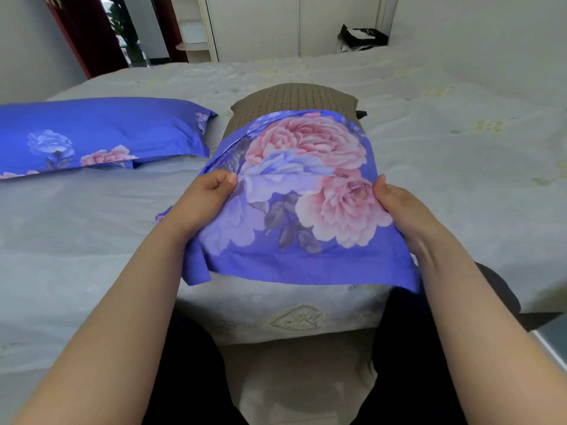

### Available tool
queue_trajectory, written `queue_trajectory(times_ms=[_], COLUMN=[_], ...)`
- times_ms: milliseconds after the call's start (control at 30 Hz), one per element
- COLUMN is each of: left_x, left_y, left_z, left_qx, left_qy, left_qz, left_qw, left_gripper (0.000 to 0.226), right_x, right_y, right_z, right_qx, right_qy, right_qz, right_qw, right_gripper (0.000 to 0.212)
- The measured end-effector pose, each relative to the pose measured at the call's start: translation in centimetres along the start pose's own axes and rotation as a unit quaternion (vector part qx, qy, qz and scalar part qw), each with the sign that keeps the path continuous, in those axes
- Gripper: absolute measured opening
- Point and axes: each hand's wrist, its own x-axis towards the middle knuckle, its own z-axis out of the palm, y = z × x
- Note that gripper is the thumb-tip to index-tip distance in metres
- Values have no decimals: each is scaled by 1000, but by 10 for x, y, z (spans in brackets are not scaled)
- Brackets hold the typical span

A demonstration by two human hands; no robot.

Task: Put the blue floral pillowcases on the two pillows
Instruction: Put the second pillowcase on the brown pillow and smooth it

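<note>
A brown woven pillow [294, 98] lies lengthwise in the middle of the bed, its far end bare. A blue floral pillowcase [300, 191] covers its near part and hangs loose toward me. My left hand [205, 197] grips the case's left edge. My right hand [399, 207] grips its right edge, thumb on top. A second pillow in a matching blue floral case [101, 133] lies at the left of the bed.
The bed [460, 154] has a pale grey embroidered cover and its near edge is at my knees. Behind it stand white wardrobe doors [257, 23], a black bag [362, 38] and an open doorway [135, 26] at the far left.
</note>
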Motion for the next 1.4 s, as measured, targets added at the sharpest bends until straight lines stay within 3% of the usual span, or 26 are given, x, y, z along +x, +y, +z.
queue_trajectory(times_ms=[67, 100, 167, 267, 333, 433, 500, 567, 600, 667, 700, 733, 833, 900, 967, 1000, 1067, 1100, 1167, 1200, 1267, 1333, 1400], left_x=[-3, -3, 0, -3, -8, -9, -3, 1, 3, 4, 6, 8, 12, 13, 16, 18, 17, 12, -5, -16, -32, -37, -40], left_y=[-5, -6, -5, -6, -16, -27, -32, -36, -38, -38, -37, -35, -38, -43, -46, -44, -29, -17, 7, 17, 23, 5, -14], left_z=[-6, -7, -6, -15, -31, -46, -43, -35, -32, -25, -24, -24, -35, -44, -47, -46, -41, -35, -17, -7, 12, 22, 18], left_qx=[-103, -98, -23, 75, 6, -143, -172, -186, -196, -188, -168, -142, -67, -28, 52, 126, 326, 407, 430, 374, 289, 309, 274], left_qy=[-52, -63, -39, -13, -80, -122, -84, -77, -87, -99, -100, -102, -136, -157, -146, -126, -58, -7, 103, 134, 106, 70, 71], left_qz=[-44, -48, -12, 23, -2, -45, -48, -54, -62, -78, -78, -74, -58, -80, -86, -85, -79, -73, -1, 70, 161, 115, -17], left_qw=[992, 992, 999, 997, 997, 981, 980, 978, 975, 974, 978, 982, 987, 984, 984, 980, 940, 911, 897, 915, 938, 941, 959], left_gripper=[34, 38, 36, 32, 47, 45, 30, 29, 37, 49, 51, 48, 46, 43, 26, 20, 14, 10, 23, 30, 38, 56, 77], right_x=[11, 16, 27, 24, 21, 16, 17, 26, 32, 42, 44, 48, 47, 38, 26, 19, 8, 5, 7, 13, 31, 50, 66], right_y=[2, 2, 5, -3, -10, -14, -11, -9, -7, -3, -1, 1, -1, -11, -23, -30, -40, -39, -28, -24, -23, -29, -34], right_z=[-3, -5, -13, -18, -13, 10, 20, 20, 18, 14, 13, 12, 13, 18, 35, 50, 84, 101, 120, 122, 114, 101, 84], right_qx=[-63, -91, -110, -124, -198, -282, -235, -162, -130, -99, -114, -151, -328, -452, -502, -473, -431, -467, -582, -616, -625, -621, -588], right_qy=[-10, 8, 30, -38, -23, 111, 146, 112, 81, 50, 54, 75, 156, 219, 287, 290, 173, 85, -17, -17, 5, 28, 55], right_qz=[36, 23, -26, -70, -120, -222, -225, -175, -138, -74, -54, -49, -63, -78, -157, -224, -317, -310, -263, -255, -236, -188, -78], right_qw=[997, 996, 993, 989, 972, 927, 934, 965, 979, 991, 991, 984, 930, 861, 801, 801, 827, 824, 769, 745, 744, 760, 803], right_gripper=[55, 55, 44, 20, 18, 15, 17, 18, 19, 56, 72, 74, 49, 33, 22, 23, 40, 58, 90, 96, 94, 96, 110])
